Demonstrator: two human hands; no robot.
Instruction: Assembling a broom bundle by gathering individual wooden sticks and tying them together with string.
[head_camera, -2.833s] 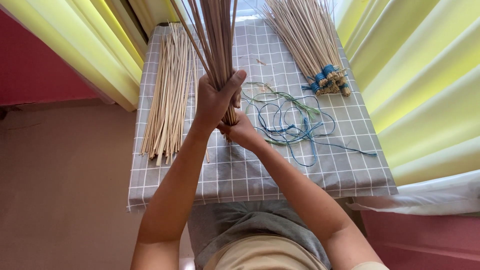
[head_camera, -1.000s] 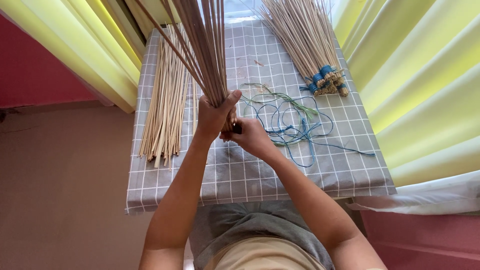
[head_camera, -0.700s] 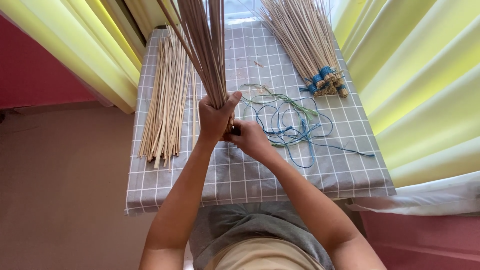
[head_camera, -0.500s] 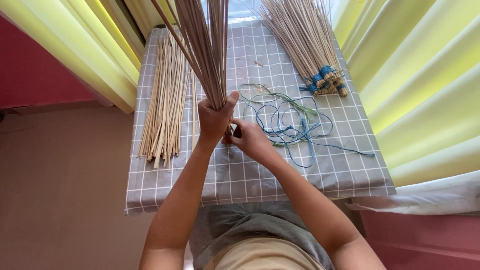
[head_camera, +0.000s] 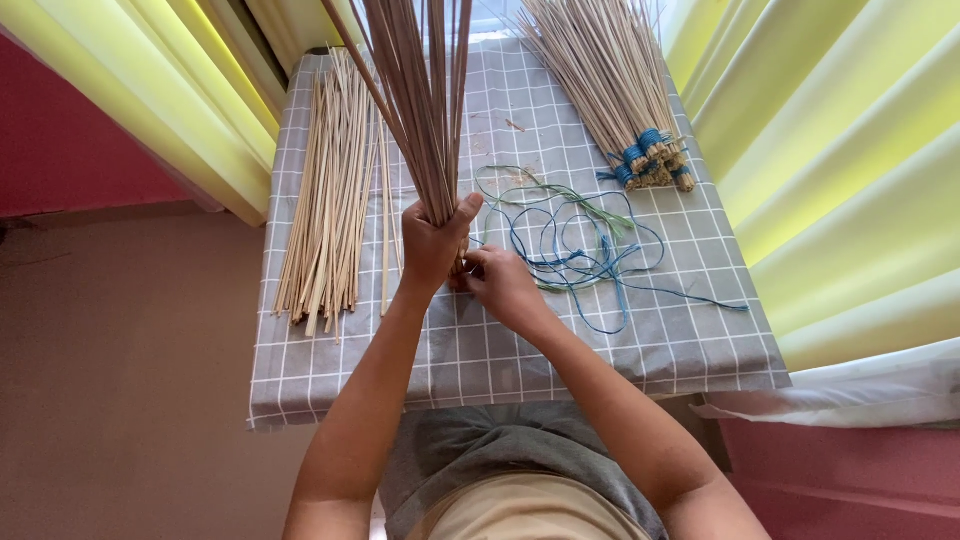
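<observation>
A bundle of thin brown sticks (head_camera: 415, 110) is being held upright over the middle of the counter (head_camera: 500, 360), which is covered by a grey checked cloth. The bundle is being gripped near its lower end by the left hand (head_camera: 432, 245), whose fingers are wrapped closed around it. The base of the bundle is being touched by the right hand (head_camera: 503, 285) — its fingers are curled there, though what they are pinching cannot be told. Loose blue and green strings (head_camera: 580, 250) are lying tangled just to the right of the hands. A flat pile of pale sticks (head_camera: 335, 200) is lying at the left, and tied bundles with blue bindings (head_camera: 625, 110) are lying at the far right. Yellow curtains (head_camera: 850, 170) are hanging on both sides.
</observation>
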